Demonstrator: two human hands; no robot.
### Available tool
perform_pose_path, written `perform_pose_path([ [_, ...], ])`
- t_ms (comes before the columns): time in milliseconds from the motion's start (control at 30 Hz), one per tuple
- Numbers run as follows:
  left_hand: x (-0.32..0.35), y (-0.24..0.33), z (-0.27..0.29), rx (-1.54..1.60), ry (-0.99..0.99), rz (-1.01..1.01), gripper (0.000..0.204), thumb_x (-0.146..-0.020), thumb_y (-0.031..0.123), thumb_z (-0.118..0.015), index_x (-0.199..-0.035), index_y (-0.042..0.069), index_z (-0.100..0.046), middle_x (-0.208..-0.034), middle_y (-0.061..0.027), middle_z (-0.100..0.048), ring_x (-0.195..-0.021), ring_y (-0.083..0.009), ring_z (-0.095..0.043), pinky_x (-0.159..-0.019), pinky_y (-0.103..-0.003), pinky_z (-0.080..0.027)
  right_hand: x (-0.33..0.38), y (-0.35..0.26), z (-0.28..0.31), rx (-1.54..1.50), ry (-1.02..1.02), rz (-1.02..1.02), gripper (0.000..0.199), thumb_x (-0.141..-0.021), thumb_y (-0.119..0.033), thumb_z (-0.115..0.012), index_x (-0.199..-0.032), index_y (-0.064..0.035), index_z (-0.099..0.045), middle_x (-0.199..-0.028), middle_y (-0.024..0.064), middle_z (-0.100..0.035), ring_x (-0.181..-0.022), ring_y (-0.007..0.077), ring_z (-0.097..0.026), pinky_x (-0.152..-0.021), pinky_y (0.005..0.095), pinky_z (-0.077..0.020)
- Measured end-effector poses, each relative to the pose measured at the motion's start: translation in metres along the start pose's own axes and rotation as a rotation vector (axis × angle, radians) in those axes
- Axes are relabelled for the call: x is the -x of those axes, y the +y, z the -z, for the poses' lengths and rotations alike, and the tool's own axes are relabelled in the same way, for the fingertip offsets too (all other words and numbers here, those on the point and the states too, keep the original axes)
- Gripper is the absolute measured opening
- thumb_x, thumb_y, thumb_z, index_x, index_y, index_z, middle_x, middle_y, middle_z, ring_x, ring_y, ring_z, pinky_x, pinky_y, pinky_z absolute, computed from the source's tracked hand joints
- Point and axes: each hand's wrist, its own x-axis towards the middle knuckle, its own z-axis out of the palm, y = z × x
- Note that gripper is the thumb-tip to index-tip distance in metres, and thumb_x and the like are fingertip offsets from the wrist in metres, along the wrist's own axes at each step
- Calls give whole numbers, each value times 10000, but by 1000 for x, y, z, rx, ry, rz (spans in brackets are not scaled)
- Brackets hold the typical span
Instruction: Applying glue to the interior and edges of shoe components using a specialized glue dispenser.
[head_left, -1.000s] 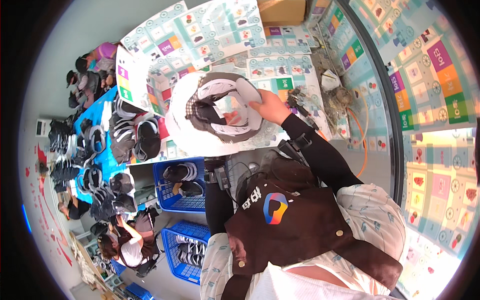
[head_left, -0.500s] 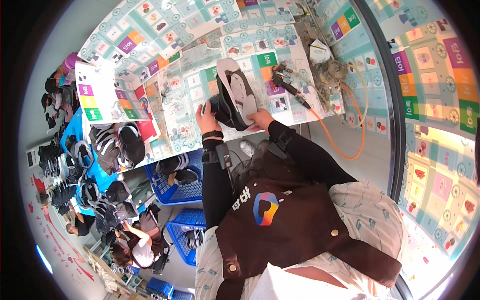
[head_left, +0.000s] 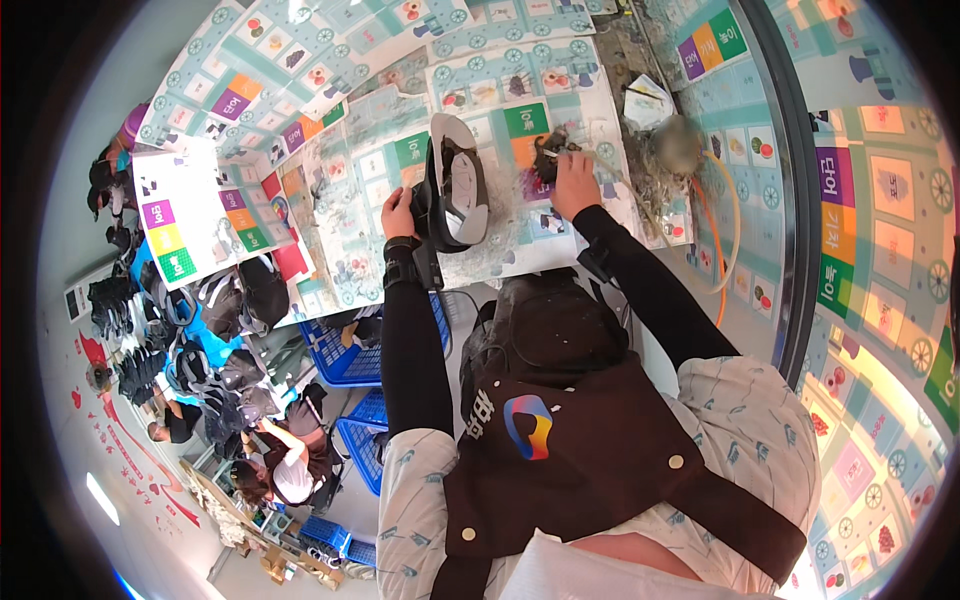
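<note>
My left hand (head_left: 399,213) grips the side of a black and grey shoe (head_left: 462,190), held over the covered worktable (head_left: 360,255) with its opening facing up and its pale insole showing. To the right, my right hand (head_left: 577,186) is closed around a black hand tool (head_left: 553,150) lying on the table. My fingers and palm hide much of that tool. An orange hose (head_left: 722,290) shows past the table's right edge.
Several dark shoes (head_left: 240,295) stand at the table's left end, beside a folded printed board (head_left: 190,200). Blue baskets (head_left: 350,365) are below. A dirty, blurred lump (head_left: 680,145) and a white cup-like thing (head_left: 647,103) sit at the right. Another person (head_left: 290,470) works at lower left.
My right hand has let go of the shoe's near end and moved right onto the black tool. The shoe, now in my left hand alone, has turned more upright in view.
</note>
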Motion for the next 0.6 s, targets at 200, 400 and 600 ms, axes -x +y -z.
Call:
perform_pose_path([
  [200,-7,10,-13,-75,-70,-79,463,-856,231,-813,-1219,-24,-678,-1065,-143,-725,-940,-204,-672,-863,-327,-533,-23,40,-27,145,48,117,323,-877,-54,-576,-1188,19,-529,-1156,196,-523,-1138,382,-520,-858,452,-558],
  [400,-14,20,-7,-354,-97,-19,507,-866,243,-791,-1272,-33,-666,-1123,-157,-726,-972,-202,-688,-845,-309,-535,-25,17,21,-161,-17,-187,365,-789,-96,-655,-1125,34,-596,-1084,196,-564,-1110,367,-541,-909,443,-481],
  [600,-40,12,-2,-370,-148,29,484,-842,329,-765,-1180,-16,-729,-1148,-176,-739,-1062,-245,-694,-944,-352,-521,-9,-23,76,-972,-522,-100,356,-785,-65,-609,-1138,-20,-635,-842,136,-673,-677,230,-628,-660,340,-523],
])
